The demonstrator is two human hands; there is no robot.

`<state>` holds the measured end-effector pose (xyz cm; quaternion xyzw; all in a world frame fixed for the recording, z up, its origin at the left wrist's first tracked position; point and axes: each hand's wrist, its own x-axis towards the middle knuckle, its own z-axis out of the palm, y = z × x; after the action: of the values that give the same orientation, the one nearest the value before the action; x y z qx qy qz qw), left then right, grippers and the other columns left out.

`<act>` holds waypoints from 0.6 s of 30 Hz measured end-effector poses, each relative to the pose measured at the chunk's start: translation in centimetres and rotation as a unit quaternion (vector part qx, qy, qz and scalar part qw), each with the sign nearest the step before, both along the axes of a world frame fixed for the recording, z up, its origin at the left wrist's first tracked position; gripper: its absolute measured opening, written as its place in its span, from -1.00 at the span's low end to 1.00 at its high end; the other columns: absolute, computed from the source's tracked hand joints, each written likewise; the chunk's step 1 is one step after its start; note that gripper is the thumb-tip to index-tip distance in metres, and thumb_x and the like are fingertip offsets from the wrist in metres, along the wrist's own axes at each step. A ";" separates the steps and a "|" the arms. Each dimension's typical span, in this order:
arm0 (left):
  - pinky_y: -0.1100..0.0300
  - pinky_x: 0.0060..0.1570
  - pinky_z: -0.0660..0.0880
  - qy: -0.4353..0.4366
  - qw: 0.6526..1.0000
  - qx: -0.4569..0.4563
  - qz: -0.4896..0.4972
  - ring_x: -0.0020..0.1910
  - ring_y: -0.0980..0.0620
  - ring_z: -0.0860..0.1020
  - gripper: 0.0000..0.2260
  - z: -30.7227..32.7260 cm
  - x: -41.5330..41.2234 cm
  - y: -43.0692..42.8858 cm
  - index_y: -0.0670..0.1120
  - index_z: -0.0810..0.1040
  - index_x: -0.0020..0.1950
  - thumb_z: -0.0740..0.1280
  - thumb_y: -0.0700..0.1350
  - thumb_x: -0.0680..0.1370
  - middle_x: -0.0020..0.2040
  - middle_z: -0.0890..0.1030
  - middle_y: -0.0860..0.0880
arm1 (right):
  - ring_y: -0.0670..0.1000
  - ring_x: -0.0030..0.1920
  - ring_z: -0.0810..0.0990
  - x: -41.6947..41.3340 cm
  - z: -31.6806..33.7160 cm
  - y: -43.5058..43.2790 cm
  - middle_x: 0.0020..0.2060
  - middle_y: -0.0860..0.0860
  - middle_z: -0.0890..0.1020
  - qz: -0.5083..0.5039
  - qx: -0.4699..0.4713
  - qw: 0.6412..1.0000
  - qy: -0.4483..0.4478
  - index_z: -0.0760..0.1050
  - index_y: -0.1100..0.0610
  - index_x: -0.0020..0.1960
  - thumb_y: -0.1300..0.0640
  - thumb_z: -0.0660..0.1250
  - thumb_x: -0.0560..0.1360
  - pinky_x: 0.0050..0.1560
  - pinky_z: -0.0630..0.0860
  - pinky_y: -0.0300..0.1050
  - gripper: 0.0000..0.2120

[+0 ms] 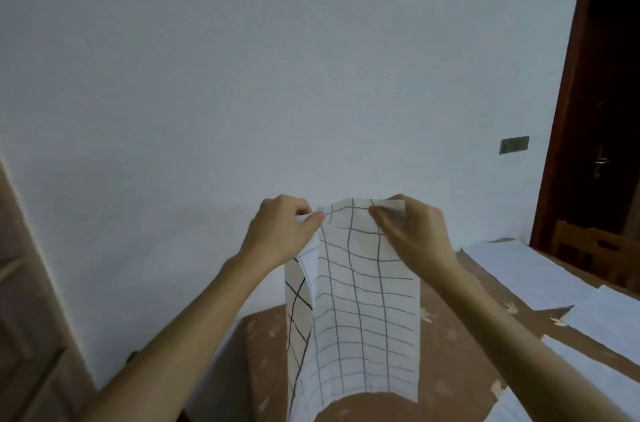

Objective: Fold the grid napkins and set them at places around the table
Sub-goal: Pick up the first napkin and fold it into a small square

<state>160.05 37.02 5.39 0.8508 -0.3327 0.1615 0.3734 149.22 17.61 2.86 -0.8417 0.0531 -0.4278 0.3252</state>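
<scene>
A white napkin with a dark grid (363, 314) hangs in the air in front of me, above the brown patterned table (270, 335). My left hand (284, 231) pinches its upper left corner and my right hand (412, 231) pinches its upper right corner. The cloth drops straight down between my forearms, and its left edge curls back on itself, showing a second layer.
Several white sheets (526, 272) lie on the table at the right, out to its far edge. A plain pale wall stands behind the table. At the far right is a dark wooden door (602, 117) beside a small wall plate (514, 144). Wooden furniture (20, 300) borders the left.
</scene>
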 end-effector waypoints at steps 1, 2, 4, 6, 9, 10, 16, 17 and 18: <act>0.22 -0.33 0.41 0.012 1.000 -0.002 0.002 -0.37 0.03 0.52 -0.65 0.2 -0.3 -0.1 -0.14 0.61 -0.32 0.39 0.05 0.57 -0.40 0.58 -0.03 | -0.21 -0.28 0.60 0.3 -0.1 0.3 -0.36 -0.11 0.63 0.006 -0.004 1.000 0.000 0.59 0.08 -0.22 0.04 0.40 0.56 -0.30 0.41 -0.38 -0.79; 0.26 -0.38 0.34 0.024 1.000 -0.006 0.004 -0.40 0.05 0.47 -0.64 0.3 -0.6 -0.4 -0.19 0.61 -0.30 0.39 0.04 0.57 -0.41 0.55 -0.04 | -0.18 -0.28 0.60 0.6 -0.2 0.6 -0.36 -0.09 0.64 0.013 -0.008 1.000 -0.005 0.59 0.08 -0.21 0.03 0.39 0.56 -0.30 0.42 -0.36 -0.80; 0.27 -0.42 0.32 0.058 0.998 -0.022 0.006 -0.42 0.06 0.42 -0.62 0.6 -1.1 -1.0 -0.25 0.59 -0.30 0.38 0.00 0.58 -0.41 0.47 -0.08 | -0.15 -0.27 0.60 1.0 -0.3 1.0 -0.36 -0.10 0.62 0.036 -0.008 0.999 -0.020 0.57 0.05 -0.23 0.04 0.39 0.56 -0.31 0.41 -0.39 -0.80; 0.16 -0.40 0.53 0.124 0.991 -0.057 -0.001 -0.45 0.05 0.47 -0.60 0.7 -1.5 -1.8 -0.26 0.54 -0.36 0.38 -0.03 0.59 -0.42 0.43 -0.08 | -0.16 -0.28 0.58 1.3 -0.4 1.1 -0.37 -0.13 0.61 0.059 0.000 0.998 -0.029 0.59 0.02 -0.20 0.05 0.41 0.55 -0.31 0.39 -0.39 -0.84; -0.01 -0.32 0.68 0.209 0.972 -0.102 -0.025 -0.34 -0.07 0.52 -0.56 0.7 -2.0 -3.2 -0.40 0.52 -0.23 0.39 -0.02 0.58 -0.30 0.44 -0.15 | -0.17 -0.23 0.62 1.7 -0.4 0.6 -0.30 -0.15 0.67 0.089 0.012 0.996 -0.029 0.67 0.05 -0.12 0.03 0.43 0.53 -0.25 0.46 -0.37 -0.89; 0.01 -0.32 0.68 0.229 0.966 -0.115 -0.029 -0.31 -0.09 0.54 -0.59 0.9 -2.4 -3.7 -0.42 0.55 -0.17 0.39 -0.03 0.58 -0.26 0.48 -0.17 | -0.16 -0.23 0.63 1.6 -0.4 0.4 -0.30 -0.14 0.68 0.103 0.024 0.994 -0.026 0.67 0.06 -0.13 0.05 0.43 0.53 -0.25 0.46 -0.37 -0.88; 0.05 -0.15 0.67 0.370 0.901 -0.219 -0.062 -0.17 -0.12 0.74 -0.75 2.1 -4.5 -5.9 -0.25 0.68 -0.04 0.31 -0.10 0.61 -0.13 0.74 -0.21 | -0.07 -0.26 0.55 1.1 -0.9 -1.7 -0.35 -0.03 0.59 0.162 0.031 0.986 0.009 0.56 0.00 -0.25 -0.07 0.33 0.59 -0.24 0.49 -0.15 -0.72; 0.06 -0.12 0.67 0.384 0.890 -0.233 -0.072 -0.16 -0.12 0.73 -0.73 2.0 -4.7 -6.2 -0.23 0.68 -0.04 0.28 -0.07 0.63 -0.12 0.74 -0.20 | -0.11 -0.18 0.58 1.0 -1.1 -1.9 -0.28 -0.10 0.61 0.174 0.027 0.984 0.022 0.58 -0.11 -0.19 -0.12 0.36 0.56 -0.20 0.49 -0.26 -0.82; 0.06 -0.10 0.66 0.396 0.882 -0.242 -0.079 -0.15 -0.11 0.73 -0.70 1.9 -5.0 -6.6 -0.22 0.68 -0.03 0.24 -0.05 0.65 -0.11 0.75 -0.19 | -0.16 -0.10 0.60 0.8 -1.3 -2.1 -0.20 -0.15 0.63 0.182 0.025 0.982 0.032 0.61 -0.16 -0.09 -0.15 0.41 0.52 -0.15 0.47 -0.36 -0.91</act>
<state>155.07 30.47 7.26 0.6976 -0.1741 -0.1432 0.6801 150.07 15.51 1.51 -0.8421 -0.0801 -0.3329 0.4168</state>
